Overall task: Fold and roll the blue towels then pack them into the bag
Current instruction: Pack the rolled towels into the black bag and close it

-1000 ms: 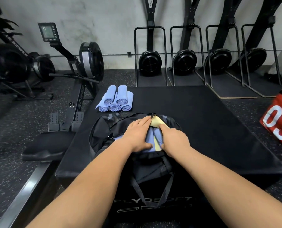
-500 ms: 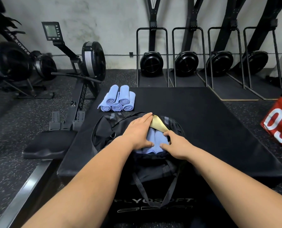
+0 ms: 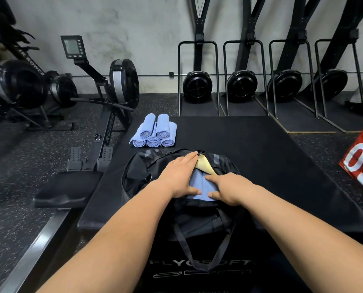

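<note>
An open black bag (image 3: 138,176) lies on a black mat (image 3: 261,155) in front of me. Blue rolled towels (image 3: 201,185) sit side by side in its mouth, below a pale yellow lining flap (image 3: 204,166). My left hand (image 3: 180,174) lies flat on the left towel, fingers straight and thumb spread. My right hand (image 3: 229,187) rests on the right towel with forefinger and thumb spread over it; its other fingers are hidden. A stack of several rolled blue towels (image 3: 155,134) stands just beyond the bag, to the left.
A rowing machine (image 3: 104,115) and its seat pad (image 3: 66,189) lie left of the mat. A red box marked 03 (image 3: 360,166) sits at the right. Fan machines (image 3: 197,85) line the back wall. The bag's straps (image 3: 203,250) hang toward me.
My right hand has slid back from the yellow flap toward me and now rests on the near end of the right towel. My left hand stays on the left towel.
</note>
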A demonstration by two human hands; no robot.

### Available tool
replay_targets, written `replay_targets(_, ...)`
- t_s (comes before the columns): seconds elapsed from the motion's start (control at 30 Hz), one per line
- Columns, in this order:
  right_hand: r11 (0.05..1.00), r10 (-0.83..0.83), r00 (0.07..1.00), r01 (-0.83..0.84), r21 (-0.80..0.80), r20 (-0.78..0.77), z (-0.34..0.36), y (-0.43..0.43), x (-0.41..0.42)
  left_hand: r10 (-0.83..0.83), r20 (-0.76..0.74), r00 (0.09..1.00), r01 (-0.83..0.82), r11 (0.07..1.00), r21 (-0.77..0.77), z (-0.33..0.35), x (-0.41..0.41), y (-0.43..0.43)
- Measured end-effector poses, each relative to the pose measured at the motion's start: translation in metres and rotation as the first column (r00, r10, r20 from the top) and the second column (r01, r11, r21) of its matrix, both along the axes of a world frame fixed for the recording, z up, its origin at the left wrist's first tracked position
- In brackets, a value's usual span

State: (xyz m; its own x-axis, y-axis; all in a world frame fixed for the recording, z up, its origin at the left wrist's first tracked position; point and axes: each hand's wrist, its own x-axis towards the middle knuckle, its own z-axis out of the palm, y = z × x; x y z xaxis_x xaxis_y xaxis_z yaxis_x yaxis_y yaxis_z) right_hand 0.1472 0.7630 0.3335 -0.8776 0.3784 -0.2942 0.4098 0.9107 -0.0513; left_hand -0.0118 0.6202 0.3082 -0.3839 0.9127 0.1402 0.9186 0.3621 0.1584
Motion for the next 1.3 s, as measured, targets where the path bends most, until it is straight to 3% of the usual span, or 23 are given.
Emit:
replay_targets(0.3, 0.948, 0.03, 0.994, 0.003, 0.32, -0.1, 0.028, -0.013, -0.017, 0.014, 0.025, 1.0, -0.016, 0.995, 0.096, 0.015, -0.013, -0.009)
replay_targets(0.4, 0.959, 0.033, 0.98, 0.024, 0.283, -0.198, 0.037, -0.015, -0.028, 0.014, 0.019, 1.0, -0.017, 0.981, 0.193, 0.021, -0.024, -0.015)
replay_targets(0.47, 0.975, 0.067, 0.934, 0.012, 0.221, -0.35, 0.04, -0.011, -0.034, 0.028, -0.007, 1.0, -0.025, 0.972, 0.234, 0.024, -0.031, -0.022)
replay_targets(0.57, 0.979, 0.179, 0.852, -0.104, 0.176, -0.492, 0.029, -0.005, -0.041, 0.096, -0.118, 0.988, -0.083, 0.99, 0.112, 0.023, -0.04, -0.04)
replay_targets(0.67, 0.971, 0.235, 0.937, -0.216, 0.1, -0.26, 0.003, -0.001, -0.043, 0.247, -0.192, 0.95, -0.275, 0.952, -0.134, 0.007, -0.046, -0.066)
replay_targets(0.77, 0.973, 0.231, 0.966, -0.227, 0.046, -0.112, -0.025, -0.002, -0.038, 0.362, -0.071, 0.929, -0.369, 0.907, -0.201, -0.009, -0.049, -0.083)
replay_targets(0.93, 0.969, 0.236, 0.966, -0.226, 0.103, -0.107, -0.037, 0.006, -0.029, 0.381, 0.105, 0.919, -0.36, 0.916, -0.179, -0.015, -0.042, -0.085)
replay_targets(1.3, 0.977, 0.187, 0.98, -0.178, 0.121, -0.069, -0.019, 0.033, 0.0, 0.305, 0.215, 0.928, -0.305, 0.952, -0.033, -0.008, -0.01, -0.056)
